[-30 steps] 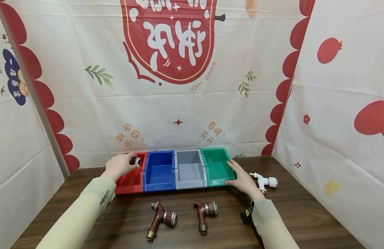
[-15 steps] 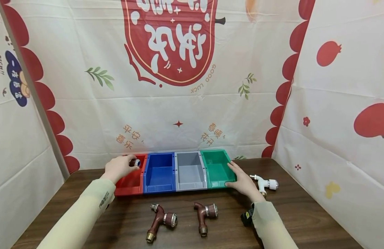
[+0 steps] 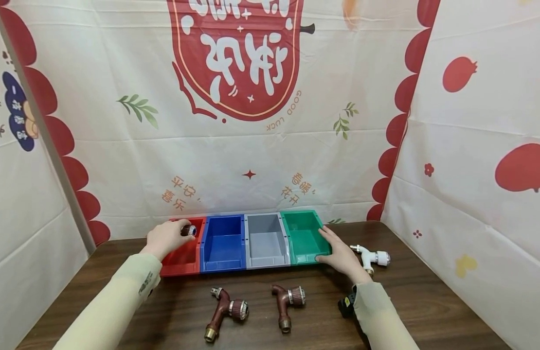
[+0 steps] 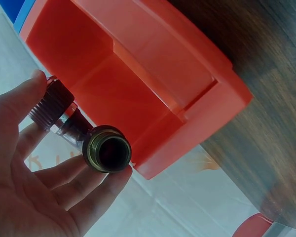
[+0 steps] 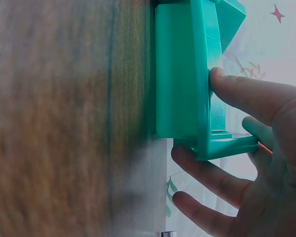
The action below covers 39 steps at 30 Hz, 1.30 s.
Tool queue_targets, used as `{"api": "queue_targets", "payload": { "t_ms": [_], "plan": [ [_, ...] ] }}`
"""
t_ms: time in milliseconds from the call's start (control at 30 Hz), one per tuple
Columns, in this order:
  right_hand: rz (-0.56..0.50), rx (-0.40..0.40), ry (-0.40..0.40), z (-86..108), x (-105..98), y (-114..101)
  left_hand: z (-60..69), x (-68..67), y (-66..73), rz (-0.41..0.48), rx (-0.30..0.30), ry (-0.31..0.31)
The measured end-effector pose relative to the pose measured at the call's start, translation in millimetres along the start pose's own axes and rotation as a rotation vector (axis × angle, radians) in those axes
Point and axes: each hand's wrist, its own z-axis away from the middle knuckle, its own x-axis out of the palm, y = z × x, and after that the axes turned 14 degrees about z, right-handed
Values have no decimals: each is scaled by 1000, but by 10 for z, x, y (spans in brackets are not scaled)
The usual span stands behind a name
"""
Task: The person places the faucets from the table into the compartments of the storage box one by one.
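My left hand (image 3: 164, 238) holds a dark red-brown faucet (image 3: 189, 230) over the red bin (image 3: 181, 257). In the left wrist view, thumb and fingers grip the faucet by its ribbed knob (image 4: 52, 104), and its round threaded end faces the camera. The faucet is outside the bin's walls there, beside the opening. My right hand (image 3: 342, 254) grips the near right corner of the green bin (image 3: 304, 233), thumb on the front rim and fingers along the side. In the right wrist view, the thumb presses the green rim (image 5: 207, 98) and the other fingers lie around the corner.
A blue bin (image 3: 224, 240) and a grey bin (image 3: 266, 240) stand between the red and green ones. Two brown faucets (image 3: 219, 311) (image 3: 284, 306) lie on the wooden table in front. A white faucet (image 3: 371, 256) lies right of my right hand. Printed cloth walls enclose the table.
The whole head view shifts slightly. Both hands stay nearly where they were, the left with the faucet over the red bin, the right on the green bin's corner.
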Motion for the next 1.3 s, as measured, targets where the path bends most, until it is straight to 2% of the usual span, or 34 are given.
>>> {"api": "queue_targets", "payload": {
  "t_ms": [700, 1300],
  "plan": [
    [8, 9, -1, -2, 3, -10, 9, -18, 45, -7, 10, -1],
    [-12, 13, -4, 18, -7, -30, -20, 37, 6, -17, 9, -17]
  ]
}}
